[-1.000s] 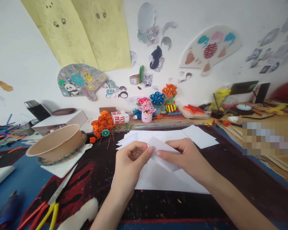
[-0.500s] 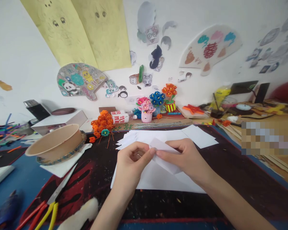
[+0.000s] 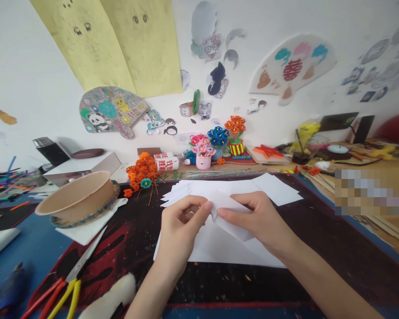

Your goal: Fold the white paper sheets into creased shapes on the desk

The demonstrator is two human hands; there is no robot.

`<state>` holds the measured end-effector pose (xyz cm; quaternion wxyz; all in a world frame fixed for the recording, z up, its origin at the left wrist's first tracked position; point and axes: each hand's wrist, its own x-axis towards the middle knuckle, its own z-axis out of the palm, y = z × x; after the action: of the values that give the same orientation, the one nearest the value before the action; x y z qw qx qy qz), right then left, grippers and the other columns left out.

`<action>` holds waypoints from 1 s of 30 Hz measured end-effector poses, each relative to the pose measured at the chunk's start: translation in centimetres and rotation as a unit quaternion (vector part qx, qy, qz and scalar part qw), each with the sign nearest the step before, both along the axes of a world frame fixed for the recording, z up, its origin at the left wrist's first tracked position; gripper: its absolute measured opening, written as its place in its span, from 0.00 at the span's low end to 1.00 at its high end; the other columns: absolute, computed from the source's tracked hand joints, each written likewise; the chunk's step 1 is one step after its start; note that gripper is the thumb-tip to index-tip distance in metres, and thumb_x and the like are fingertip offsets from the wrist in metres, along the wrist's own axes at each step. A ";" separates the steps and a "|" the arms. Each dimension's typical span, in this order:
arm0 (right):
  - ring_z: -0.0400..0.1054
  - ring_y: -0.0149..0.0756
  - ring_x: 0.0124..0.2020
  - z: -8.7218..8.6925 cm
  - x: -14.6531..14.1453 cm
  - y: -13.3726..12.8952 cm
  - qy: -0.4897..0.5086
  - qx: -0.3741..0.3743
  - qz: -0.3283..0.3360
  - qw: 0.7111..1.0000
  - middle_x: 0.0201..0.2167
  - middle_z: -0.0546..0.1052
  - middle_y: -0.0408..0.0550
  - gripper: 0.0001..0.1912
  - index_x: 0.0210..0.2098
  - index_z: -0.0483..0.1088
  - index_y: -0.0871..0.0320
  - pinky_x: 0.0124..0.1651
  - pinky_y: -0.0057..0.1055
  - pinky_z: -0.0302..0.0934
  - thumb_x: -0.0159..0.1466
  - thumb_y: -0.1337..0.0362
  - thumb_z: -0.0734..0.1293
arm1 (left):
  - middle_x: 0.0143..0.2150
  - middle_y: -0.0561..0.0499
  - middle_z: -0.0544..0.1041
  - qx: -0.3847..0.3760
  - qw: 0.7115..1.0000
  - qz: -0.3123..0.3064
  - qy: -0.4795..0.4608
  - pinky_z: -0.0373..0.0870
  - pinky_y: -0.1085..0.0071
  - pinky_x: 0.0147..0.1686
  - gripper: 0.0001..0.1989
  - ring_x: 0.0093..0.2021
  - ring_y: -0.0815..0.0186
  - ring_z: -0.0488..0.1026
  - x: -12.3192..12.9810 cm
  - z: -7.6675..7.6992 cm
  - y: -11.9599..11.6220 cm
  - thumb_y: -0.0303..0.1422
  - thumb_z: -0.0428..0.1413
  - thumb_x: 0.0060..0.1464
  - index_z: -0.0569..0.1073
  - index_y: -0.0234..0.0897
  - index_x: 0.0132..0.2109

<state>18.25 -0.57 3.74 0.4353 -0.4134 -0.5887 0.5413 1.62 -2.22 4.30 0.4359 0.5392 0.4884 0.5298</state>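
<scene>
Hands point(image 3: 216, 219), pinching folded paper point(image 3: 234, 219) (smooth, white), dark mat point(image 3: 319, 239) beneath.

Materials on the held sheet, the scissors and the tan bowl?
Held sheet: matte white paper, by its thin body and straight edges.
Scissors: blades look like smooth metal, grey with a soft sheen; red and yellow handles probably plastic or plastic-coated, evenly coloured.
Tan bowl: smooth, satin, thin-walled; likely plastic, but coated card or wood can't be ruled out.
</scene>
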 end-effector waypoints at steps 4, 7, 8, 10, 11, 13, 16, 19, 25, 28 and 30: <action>0.58 0.30 0.22 0.0 -0.1 0.1 0.000 -0.009 0.002 1.000 0.19 0.66 0.42 0.13 0.26 0.76 0.62 0.24 0.28 0.51 0.55 0.56 0.71 | 0.23 0.56 0.69 0.015 1.000 0.013 0.008 0.57 0.76 0.23 0.07 0.23 0.73 0.61 0.0 -0.1 -0.1 0.35 0.61 0.52 0.77 0.36 0.31; 0.57 0.30 0.22 -0.1 0.0 0.1 0.001 0.002 0.000 1.000 0.19 0.65 0.41 0.14 0.25 0.75 0.62 0.24 0.27 0.50 0.56 0.56 0.71 | 0.23 0.56 0.70 0.041 0.999 0.012 0.021 0.58 0.76 0.23 0.07 0.23 0.73 0.62 0.1 -0.3 0.0 0.36 0.60 0.53 0.77 0.37 0.31; 0.56 0.29 0.22 -0.1 0.0 0.1 0.000 0.007 -0.003 1.000 0.19 0.64 0.41 0.14 0.24 0.74 0.62 0.24 0.27 0.50 0.56 0.56 0.71 | 0.23 0.55 0.70 0.050 0.998 0.012 0.028 0.59 0.76 0.23 0.08 0.23 0.73 0.62 0.1 -0.3 0.0 0.36 0.59 0.54 0.77 0.37 0.31; 0.55 0.29 0.23 0.0 0.1 0.1 -0.004 0.015 -0.014 1.000 0.18 0.63 0.40 0.14 0.23 0.73 0.61 0.23 0.26 0.49 0.56 0.56 0.71 | 0.25 0.55 0.72 0.061 0.997 0.016 0.036 0.59 0.76 0.23 0.10 0.23 0.73 0.62 0.2 -0.3 0.1 0.37 0.57 0.56 0.77 0.37 0.31; 0.55 0.29 0.22 0.0 0.2 0.1 -0.006 0.018 -0.018 1.000 0.18 0.62 0.40 0.14 0.23 0.73 0.61 0.23 0.26 0.48 0.56 0.56 0.71 | 0.26 0.54 0.73 0.063 0.997 0.022 0.037 0.59 0.76 0.23 0.11 0.23 0.72 0.63 0.2 -0.2 0.1 0.38 0.56 0.57 0.77 0.37 0.31; 0.54 0.28 0.22 0.1 0.2 0.1 -0.008 0.021 -0.021 1.000 0.18 0.62 0.40 0.14 0.22 0.71 0.61 0.23 0.26 0.48 0.56 0.56 0.71 | 0.27 0.54 0.74 0.066 0.997 0.036 0.036 0.59 0.76 0.23 0.11 0.24 0.72 0.63 0.3 -0.1 0.2 0.38 0.55 0.58 0.77 0.37 0.32; 0.53 0.28 0.22 0.1 0.2 0.1 -0.014 0.026 -0.018 0.999 0.18 0.61 0.39 0.15 0.20 0.70 0.61 0.23 0.26 0.47 0.56 0.57 0.70 | 0.26 0.54 0.73 0.066 0.996 0.040 0.047 0.60 0.76 0.23 0.10 0.24 0.72 0.63 0.4 -0.1 0.1 0.38 0.57 0.56 0.76 0.37 0.32; 0.54 0.28 0.23 0.2 0.1 0.1 -0.026 0.030 -0.016 0.999 0.18 0.61 0.39 0.15 0.20 0.69 0.60 0.23 0.26 0.47 0.55 0.57 0.70 | 0.24 0.55 0.71 0.065 0.995 0.044 0.066 0.59 0.76 0.22 0.09 0.23 0.72 0.62 0.4 -0.2 0.0 0.37 0.60 0.52 0.75 0.37 0.30; 0.54 0.29 0.22 0.2 0.1 0.1 -0.042 0.021 -0.002 0.999 0.19 0.61 0.40 0.14 0.23 0.72 0.60 0.24 0.27 0.48 0.56 0.55 0.70 | 0.23 0.54 0.70 0.082 0.991 0.051 0.093 0.60 0.75 0.23 0.09 0.24 0.71 0.62 0.2 0.1 -0.4 0.36 0.58 0.54 0.75 0.36 0.29; 0.54 0.29 0.22 0.3 0.1 0.1 -0.038 0.018 -0.004 0.999 0.19 0.62 0.40 0.14 0.23 0.73 0.60 0.24 0.27 0.48 0.56 0.55 0.70 | 0.22 0.55 0.69 0.083 0.992 0.043 0.089 0.60 0.75 0.23 0.10 0.23 0.71 0.62 0.2 0.3 -0.3 0.36 0.58 0.55 0.75 0.37 0.29; 0.54 0.29 0.23 0.3 0.1 0.1 -0.035 0.022 -0.007 0.999 0.18 0.61 0.40 0.15 0.22 0.71 0.60 0.24 0.27 0.47 0.56 0.55 0.70 | 0.22 0.55 0.70 0.081 0.993 0.037 0.078 0.60 0.75 0.23 0.09 0.23 0.71 0.62 0.2 0.3 -0.3 0.35 0.58 0.55 0.76 0.37 0.28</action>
<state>18.37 -0.51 4.05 0.4274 -0.4265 -0.6121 0.5107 1.83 -2.50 4.56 0.3315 0.5940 0.4963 0.5394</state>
